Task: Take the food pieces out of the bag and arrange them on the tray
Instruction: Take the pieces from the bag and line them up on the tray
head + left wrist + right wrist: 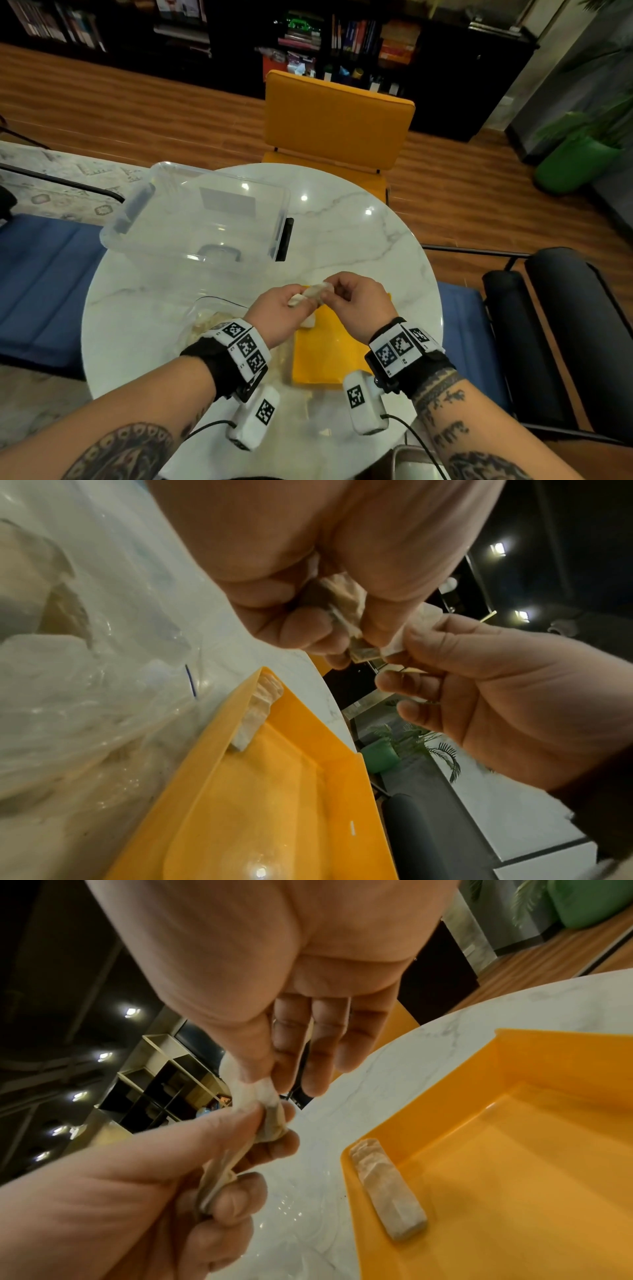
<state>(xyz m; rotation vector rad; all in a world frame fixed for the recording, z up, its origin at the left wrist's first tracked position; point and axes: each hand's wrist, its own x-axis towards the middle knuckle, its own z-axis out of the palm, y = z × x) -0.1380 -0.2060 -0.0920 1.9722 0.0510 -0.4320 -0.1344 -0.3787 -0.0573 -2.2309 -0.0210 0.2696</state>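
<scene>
A pale food piece [312,293] hangs in the air over the far left corner of the yellow tray [329,359]. My left hand [301,303] grips its left end, and my right hand [334,291] pinches its right end. In the left wrist view the held piece [346,599] sits between curled fingers. The right wrist view shows the same piece [255,1096] pinched between thumb and finger. Another food piece [387,1188] lies flat in the tray along its left wall [226,731]. The clear plastic bag [209,318] with more pieces lies left of the tray.
A large clear storage box [205,219] stands at the back left of the round marble table [359,233]. A yellow chair [335,123] is behind the table. Blue seats flank it on both sides. A metal object [411,459] sits at the near edge.
</scene>
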